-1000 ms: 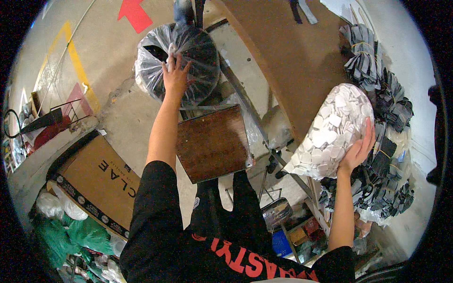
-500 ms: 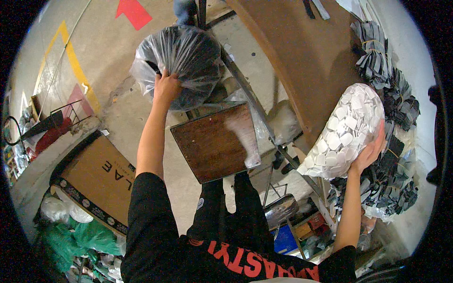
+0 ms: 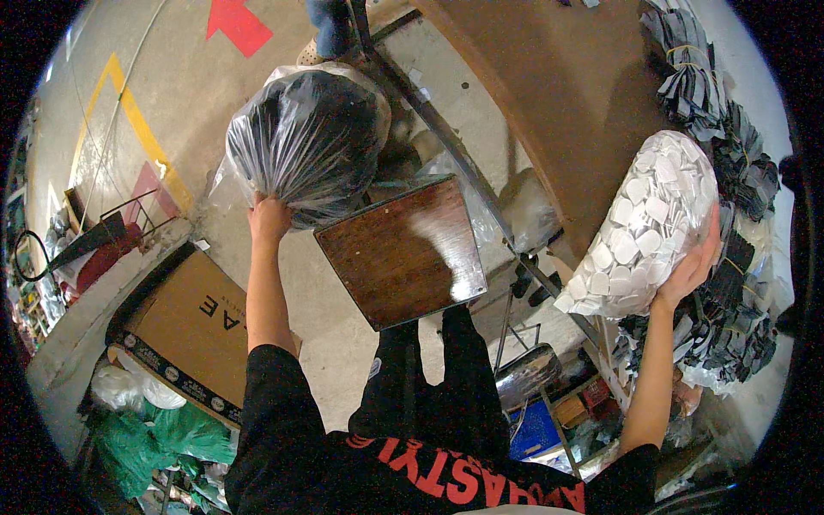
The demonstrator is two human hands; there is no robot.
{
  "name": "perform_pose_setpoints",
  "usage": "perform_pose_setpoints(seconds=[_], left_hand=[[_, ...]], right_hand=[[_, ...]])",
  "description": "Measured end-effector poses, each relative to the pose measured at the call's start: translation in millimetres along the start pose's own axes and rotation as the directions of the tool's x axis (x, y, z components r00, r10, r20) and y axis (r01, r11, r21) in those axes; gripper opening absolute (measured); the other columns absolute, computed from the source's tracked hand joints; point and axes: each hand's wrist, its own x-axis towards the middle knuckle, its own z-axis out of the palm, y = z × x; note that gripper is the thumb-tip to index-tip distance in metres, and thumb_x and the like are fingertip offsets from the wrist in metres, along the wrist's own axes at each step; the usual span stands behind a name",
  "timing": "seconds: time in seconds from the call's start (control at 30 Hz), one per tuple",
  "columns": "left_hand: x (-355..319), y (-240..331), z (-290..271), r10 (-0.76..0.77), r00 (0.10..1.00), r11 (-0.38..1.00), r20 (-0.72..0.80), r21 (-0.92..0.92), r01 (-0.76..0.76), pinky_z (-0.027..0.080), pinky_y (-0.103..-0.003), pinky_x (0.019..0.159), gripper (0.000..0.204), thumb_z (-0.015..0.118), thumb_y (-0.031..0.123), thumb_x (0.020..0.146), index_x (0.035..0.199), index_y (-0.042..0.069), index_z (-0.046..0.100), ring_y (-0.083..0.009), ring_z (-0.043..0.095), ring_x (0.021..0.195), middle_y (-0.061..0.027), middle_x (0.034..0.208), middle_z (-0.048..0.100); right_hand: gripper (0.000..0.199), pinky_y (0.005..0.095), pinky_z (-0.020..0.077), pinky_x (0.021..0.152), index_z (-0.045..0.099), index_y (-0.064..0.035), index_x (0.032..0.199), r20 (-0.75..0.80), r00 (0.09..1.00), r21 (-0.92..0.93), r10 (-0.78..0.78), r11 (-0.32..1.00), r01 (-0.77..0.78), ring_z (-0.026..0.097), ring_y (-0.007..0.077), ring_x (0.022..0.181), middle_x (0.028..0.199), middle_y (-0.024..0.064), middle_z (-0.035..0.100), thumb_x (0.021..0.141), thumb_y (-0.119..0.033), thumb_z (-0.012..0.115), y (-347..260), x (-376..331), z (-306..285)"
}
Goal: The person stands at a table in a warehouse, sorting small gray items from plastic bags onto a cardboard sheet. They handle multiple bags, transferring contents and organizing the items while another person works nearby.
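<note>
The left hand (image 3: 271,218) has drawn toward eight o'clock, fingers pinching the dark-filled clear bag (image 3: 322,137) at eleven by its gathers, likely for purchase; at three, the right hand (image 3: 692,264), fingers curved, cups the bag of white pieces (image 3: 645,225), apparently supporting its loose weight.

Left fingers (image 3: 258,199) grip a bulging bag (image 3: 309,142); right fingers (image 3: 712,236) touch bagged white pieces (image 3: 639,230).

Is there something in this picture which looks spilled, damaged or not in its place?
Nothing looks clearly spilled or damaged. The clear bag of white pieces, against the right hand, shows no visible tear. Only the green plastic heap at lower left seems untidy, because it lies crumpled.
</note>
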Motion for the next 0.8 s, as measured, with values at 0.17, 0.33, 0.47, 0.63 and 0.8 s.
perform_pose_setpoints(seconds=[0.17, 0.33, 0.47, 0.63, 0.8], left_hand=[[-2.1, -10.4, 30.0, -0.027, 0.999, 0.998, 0.038, -0.048, 0.029, 0.043, -0.066, 0.104, 0.032, 0.072, 0.038, 0.091, 0.108, 0.013, 0.081, -0.0385, 0.048, 0.142, -0.0095, 0.122, 0.074], [-10.2, -2.2, 53.5, -0.059, 0.998, 0.998, 0.018, 0.009, 0.058, 0.037, -0.065, 0.111, 0.032, 0.074, 0.036, 0.089, 0.106, 0.01, 0.081, -0.0363, 0.048, 0.142, -0.0132, 0.122, 0.075], [-18.3, -8.8, 58.9, 0.043, 0.999, 0.998, 0.0, 0.055, -0.043, 0.04, -0.062, 0.109, 0.033, 0.076, 0.036, 0.088, 0.102, 0.006, 0.081, -0.0358, 0.051, 0.139, -0.0138, 0.119, 0.076], [-32.1, -14.1, 66.5, 0.003, 0.998, 0.999, 0.057, -0.054, 0.0, 0.042, -0.061, 0.108, 0.032, 0.076, 0.034, 0.089, 0.096, 0.003, 0.081, -0.0364, 0.056, 0.133, -0.015, 0.108, 0.077], [-78.7, -3.7, 87.5, 0.08, 0.995, 0.996, -0.064, 0.055, -0.077, 0.044, -0.059, 0.105, 0.029, 0.074, 0.031, 0.089, 0.092, 0.004, 0.082, -0.0358, 0.059, 0.128, -0.0161, 0.104, 0.078]], right_hand=[[0.06, 0.0486, 0.0342, 0.121, 0.054, 0.0093, 0.148, 0.004, 0.999, -0.053, -0.044, 0.998, 0.044, 0.054, 0.0374, 0.138, 0.152, 0.0235, 0.057, 0.111, -0.035, 0.036, 0.9, 2.7, -0.8], [0.061, 0.0482, 0.0339, 0.121, 0.054, 0.0084, 0.148, 0.032, 0.997, -0.119, -0.063, 0.991, 0.067, 0.053, 0.0373, 0.139, 0.152, 0.0223, 0.057, 0.112, -0.037, 0.033, 0.0, 2.7, -3.3], [0.064, 0.0476, 0.033, 0.122, 0.054, 0.0074, 0.149, 0.039, 0.997, -0.115, -0.065, 0.991, 0.069, 0.051, 0.0366, 0.141, 0.153, 0.021, 0.056, 0.112, -0.041, 0.034, 2.4, 3.0, -4.3], [0.066, 0.0466, 0.0325, 0.122, 0.054, 0.005, 0.15, 0.052, 0.997, -0.128, -0.06, 0.99, 0.066, 0.051, 0.0351, 0.142, 0.154, 0.0194, 0.056, 0.111, -0.044, 0.033, 3.1, 4.0, -5.6], [0.068, 0.0459, 0.0322, 0.122, 0.054, 0.0033, 0.151, 0.052, 0.997, -0.179, -0.059, 0.982, 0.068, 0.051, 0.0358, 0.142, 0.154, 0.0189, 0.056, 0.112, -0.047, 0.03, 3.8, 3.8, -5.9]])
